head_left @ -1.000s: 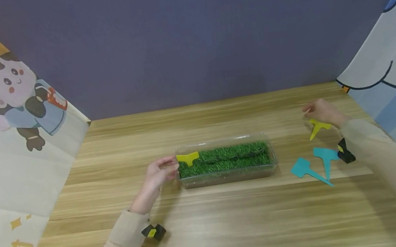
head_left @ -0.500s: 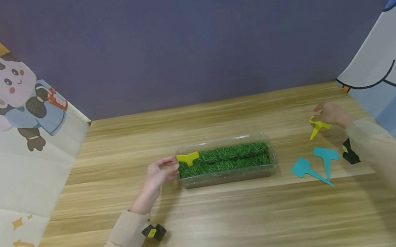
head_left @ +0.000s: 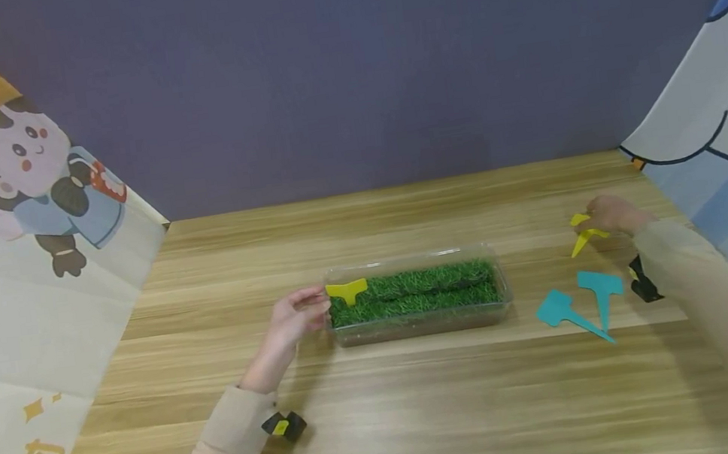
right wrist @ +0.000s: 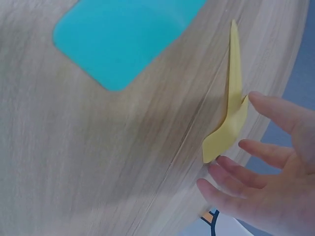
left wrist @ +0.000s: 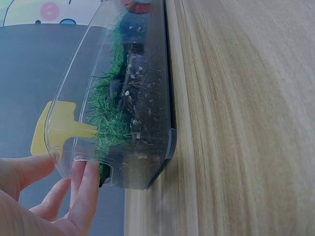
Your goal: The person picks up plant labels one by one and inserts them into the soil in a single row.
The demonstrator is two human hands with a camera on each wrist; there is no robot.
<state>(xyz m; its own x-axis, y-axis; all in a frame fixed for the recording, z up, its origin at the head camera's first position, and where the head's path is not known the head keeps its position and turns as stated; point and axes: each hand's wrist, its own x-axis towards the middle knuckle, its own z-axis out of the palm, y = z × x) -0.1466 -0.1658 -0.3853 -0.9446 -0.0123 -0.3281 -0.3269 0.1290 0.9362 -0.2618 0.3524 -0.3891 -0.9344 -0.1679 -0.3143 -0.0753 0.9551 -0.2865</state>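
A clear box (head_left: 424,324) of green grass (head_left: 429,289) over dark soil stands on the table. My left hand (head_left: 290,325) is at its left end, fingers against the end wall. A yellow T-shaped plant label (head_left: 348,291) stands in the grass close by; its wide head shows through the plastic in the left wrist view. My right hand (head_left: 610,216) reaches over a second yellow plant label (right wrist: 229,125) lying on the table. In the right wrist view the thumb touches one side of that label's head and fingertips are at its other edge, with the fingers spread.
Two turquoise plant labels, one T-shaped (head_left: 600,289) and one with a squarish head (head_left: 555,309), lie right of the box, in front of the yellow one. A dark wall (head_left: 346,78) closes off the table's back; printed sheets hang on both sides.
My right hand has moved right and down onto the yellow label lying on the table, its fingers now over the label's head. The left hand has stayed at the box.
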